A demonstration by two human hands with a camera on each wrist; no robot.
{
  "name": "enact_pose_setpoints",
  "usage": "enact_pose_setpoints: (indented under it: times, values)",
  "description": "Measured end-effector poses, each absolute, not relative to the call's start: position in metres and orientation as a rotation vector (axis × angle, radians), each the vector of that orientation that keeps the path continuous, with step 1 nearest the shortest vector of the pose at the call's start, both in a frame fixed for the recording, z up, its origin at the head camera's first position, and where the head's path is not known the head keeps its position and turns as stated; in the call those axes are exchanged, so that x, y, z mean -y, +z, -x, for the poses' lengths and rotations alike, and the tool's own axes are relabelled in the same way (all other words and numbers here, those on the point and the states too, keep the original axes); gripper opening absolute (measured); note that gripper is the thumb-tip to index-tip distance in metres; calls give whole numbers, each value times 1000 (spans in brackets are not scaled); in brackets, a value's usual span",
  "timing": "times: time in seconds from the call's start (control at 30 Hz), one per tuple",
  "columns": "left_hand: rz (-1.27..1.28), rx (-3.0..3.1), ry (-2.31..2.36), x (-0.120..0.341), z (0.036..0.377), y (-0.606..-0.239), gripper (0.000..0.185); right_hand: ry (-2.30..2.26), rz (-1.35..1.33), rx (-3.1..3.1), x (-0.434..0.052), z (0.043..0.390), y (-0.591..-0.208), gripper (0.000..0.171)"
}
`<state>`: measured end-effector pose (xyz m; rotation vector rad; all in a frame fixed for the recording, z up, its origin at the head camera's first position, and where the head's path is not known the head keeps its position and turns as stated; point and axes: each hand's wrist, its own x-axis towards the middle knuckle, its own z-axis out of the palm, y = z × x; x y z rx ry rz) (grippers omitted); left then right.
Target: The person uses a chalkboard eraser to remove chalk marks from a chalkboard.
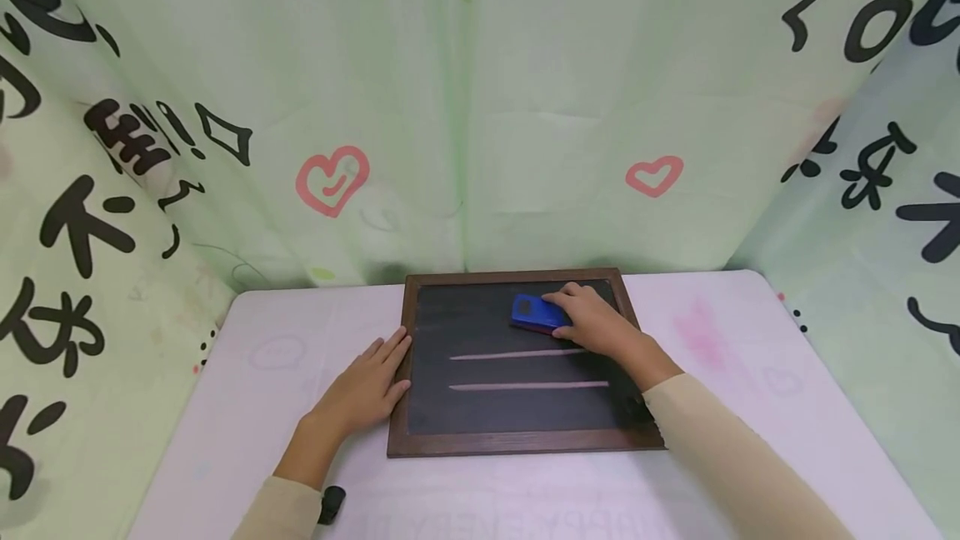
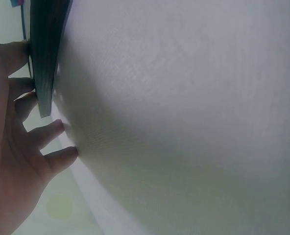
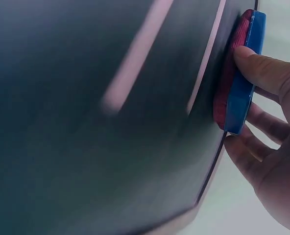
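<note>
Right hand (image 1: 592, 319) grips the blue eraser (image 1: 536, 312) against the chalkboard (image 1: 517, 373); left hand (image 1: 367, 386) rests flat beside its frame.

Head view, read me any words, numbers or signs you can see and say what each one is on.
Curtain: large black brush-style characters, cut off and folded, not readable; two pink hearts.
Tablecloth: faint mirrored pale lettering at the near edge, too washed out to read.
Chalkboard: no text, two pink chalk lines.
Blue eraser: no readable label.
</note>
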<state>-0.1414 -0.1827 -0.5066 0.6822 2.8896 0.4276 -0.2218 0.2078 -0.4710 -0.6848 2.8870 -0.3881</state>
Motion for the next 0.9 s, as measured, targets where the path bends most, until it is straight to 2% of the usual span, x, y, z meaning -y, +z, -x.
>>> enact_pose_setpoints:
  times: [0.53, 0.9]
  values:
    - [-673, -2881, 440, 182, 140, -507, 66, -300, 748, -2820, -110, 245, -476, 67]
    - [-668, -2894, 428, 184, 141, -508, 66, -198, 742, -2858, -59, 258, -477, 67]
